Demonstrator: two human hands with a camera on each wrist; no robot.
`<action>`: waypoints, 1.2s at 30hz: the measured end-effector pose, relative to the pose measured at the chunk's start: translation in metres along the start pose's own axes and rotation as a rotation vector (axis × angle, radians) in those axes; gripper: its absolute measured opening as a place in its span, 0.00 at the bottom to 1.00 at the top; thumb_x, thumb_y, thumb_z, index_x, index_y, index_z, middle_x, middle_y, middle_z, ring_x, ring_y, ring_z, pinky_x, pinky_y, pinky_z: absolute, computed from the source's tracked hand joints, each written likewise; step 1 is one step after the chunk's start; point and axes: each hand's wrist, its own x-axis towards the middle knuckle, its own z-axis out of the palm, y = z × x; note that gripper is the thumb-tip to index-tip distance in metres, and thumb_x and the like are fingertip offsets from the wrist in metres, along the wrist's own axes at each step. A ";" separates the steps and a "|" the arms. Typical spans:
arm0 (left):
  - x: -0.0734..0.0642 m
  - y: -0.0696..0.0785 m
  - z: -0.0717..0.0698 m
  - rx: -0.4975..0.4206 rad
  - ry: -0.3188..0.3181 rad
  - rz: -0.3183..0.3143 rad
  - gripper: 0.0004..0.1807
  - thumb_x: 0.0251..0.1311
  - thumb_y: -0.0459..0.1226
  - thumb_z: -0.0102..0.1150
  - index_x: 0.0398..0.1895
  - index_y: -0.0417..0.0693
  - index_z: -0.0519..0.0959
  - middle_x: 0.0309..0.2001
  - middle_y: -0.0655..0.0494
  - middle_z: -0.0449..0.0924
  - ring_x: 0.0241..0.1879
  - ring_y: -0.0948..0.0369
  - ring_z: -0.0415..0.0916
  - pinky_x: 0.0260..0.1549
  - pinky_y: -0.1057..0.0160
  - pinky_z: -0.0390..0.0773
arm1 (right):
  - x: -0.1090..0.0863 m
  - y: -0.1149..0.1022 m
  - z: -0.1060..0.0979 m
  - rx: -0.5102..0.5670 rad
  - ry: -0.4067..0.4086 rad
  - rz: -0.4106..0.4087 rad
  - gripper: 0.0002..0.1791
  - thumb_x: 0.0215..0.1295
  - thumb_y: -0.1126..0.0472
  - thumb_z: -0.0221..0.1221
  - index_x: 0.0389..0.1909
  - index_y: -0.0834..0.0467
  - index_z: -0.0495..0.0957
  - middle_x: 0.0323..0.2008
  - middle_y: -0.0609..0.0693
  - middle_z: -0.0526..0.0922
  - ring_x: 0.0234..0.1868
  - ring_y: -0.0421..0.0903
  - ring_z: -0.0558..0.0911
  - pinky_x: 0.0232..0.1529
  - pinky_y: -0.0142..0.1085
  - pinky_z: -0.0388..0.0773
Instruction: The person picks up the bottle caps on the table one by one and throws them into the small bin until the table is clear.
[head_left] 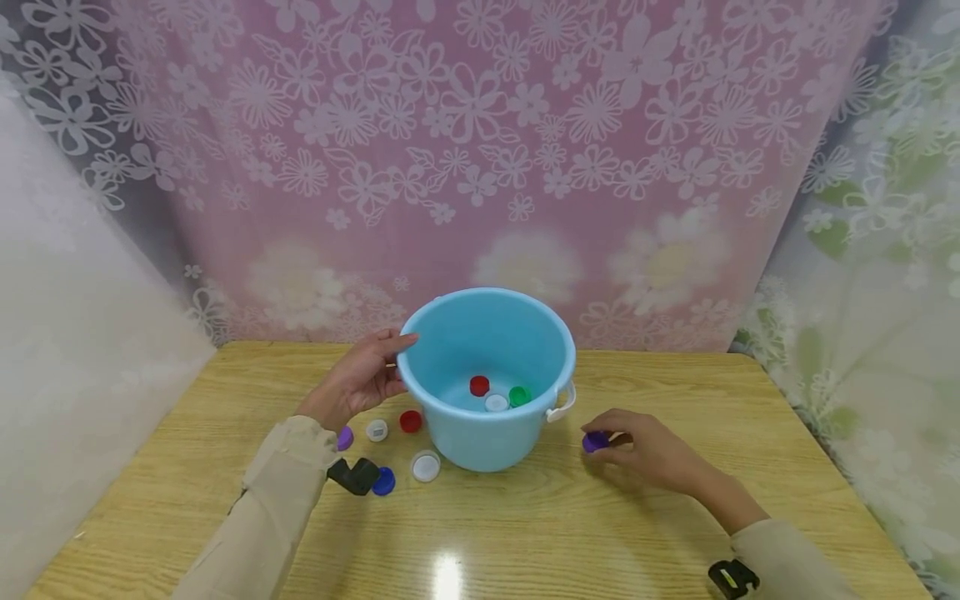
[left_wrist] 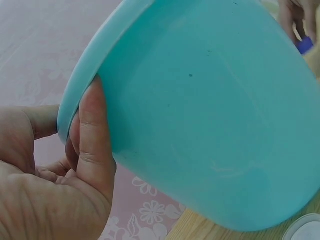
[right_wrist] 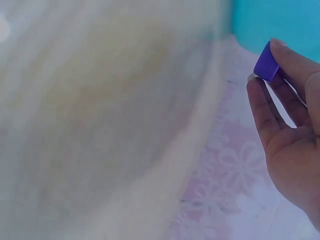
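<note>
A light blue bucket stands upright on the table, a red cap, a white cap and a green cap lying on its floor. My left hand grips the bucket's left rim; in the left wrist view its thumb and fingers pinch the rim from both sides. To the right of the bucket, my right hand holds a purple bottle cap between thumb and fingertips, as the right wrist view also shows this purple cap, apart from the bucket.
Left of the bucket lie a red cap, two white caps, a blue cap and a purple cap, partly behind my left wrist. The bucket's white handle hangs at its right. A flowered pink curtain stands behind the wooden table.
</note>
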 end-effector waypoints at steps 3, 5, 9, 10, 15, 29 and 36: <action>0.000 0.000 0.000 0.006 -0.001 0.000 0.13 0.68 0.40 0.53 0.47 0.41 0.67 0.33 0.47 0.76 0.23 0.59 0.80 0.21 0.66 0.81 | 0.000 -0.006 -0.013 -0.041 0.066 0.010 0.18 0.63 0.60 0.63 0.53 0.59 0.77 0.48 0.48 0.79 0.45 0.46 0.80 0.43 0.34 0.80; 0.000 0.000 0.000 0.010 -0.001 0.000 0.13 0.69 0.40 0.53 0.47 0.40 0.67 0.33 0.47 0.76 0.23 0.59 0.80 0.21 0.66 0.81 | 0.000 -0.010 -0.023 -0.075 0.115 0.025 0.18 0.63 0.58 0.62 0.54 0.57 0.77 0.49 0.49 0.79 0.45 0.45 0.80 0.43 0.34 0.80; 0.000 0.001 0.000 0.012 0.002 -0.002 0.14 0.69 0.40 0.53 0.48 0.40 0.66 0.34 0.47 0.76 0.22 0.60 0.80 0.22 0.66 0.82 | 0.002 -0.017 -0.041 -0.142 0.215 0.036 0.20 0.64 0.57 0.61 0.55 0.60 0.77 0.49 0.52 0.79 0.44 0.47 0.80 0.42 0.36 0.81; 0.000 0.002 0.000 0.011 0.005 -0.005 0.14 0.69 0.40 0.52 0.48 0.40 0.66 0.34 0.46 0.75 0.22 0.60 0.80 0.22 0.66 0.82 | 0.003 -0.019 -0.046 -0.158 0.239 0.038 0.20 0.65 0.57 0.61 0.56 0.60 0.76 0.49 0.52 0.79 0.44 0.48 0.80 0.42 0.37 0.81; 0.000 0.002 0.000 0.011 0.014 -0.008 0.14 0.69 0.39 0.51 0.50 0.39 0.66 0.34 0.46 0.75 0.22 0.60 0.79 0.22 0.66 0.82 | 0.010 -0.033 -0.067 -0.191 0.343 0.044 0.23 0.65 0.57 0.60 0.59 0.61 0.74 0.46 0.55 0.80 0.43 0.52 0.81 0.41 0.43 0.82; 0.000 0.000 0.002 0.025 0.020 0.003 0.15 0.69 0.40 0.53 0.46 0.38 0.65 0.31 0.48 0.75 0.20 0.62 0.78 0.21 0.67 0.81 | 0.058 -0.080 -0.095 -0.207 0.416 -0.050 0.22 0.65 0.54 0.61 0.57 0.58 0.76 0.47 0.50 0.78 0.43 0.46 0.79 0.44 0.34 0.80; 0.001 0.001 0.003 0.016 0.031 -0.007 0.15 0.69 0.40 0.52 0.48 0.38 0.65 0.33 0.47 0.75 0.20 0.61 0.79 0.20 0.67 0.81 | 0.086 -0.093 -0.088 -0.123 0.341 -0.100 0.21 0.66 0.54 0.60 0.57 0.60 0.76 0.47 0.51 0.78 0.45 0.48 0.79 0.47 0.44 0.80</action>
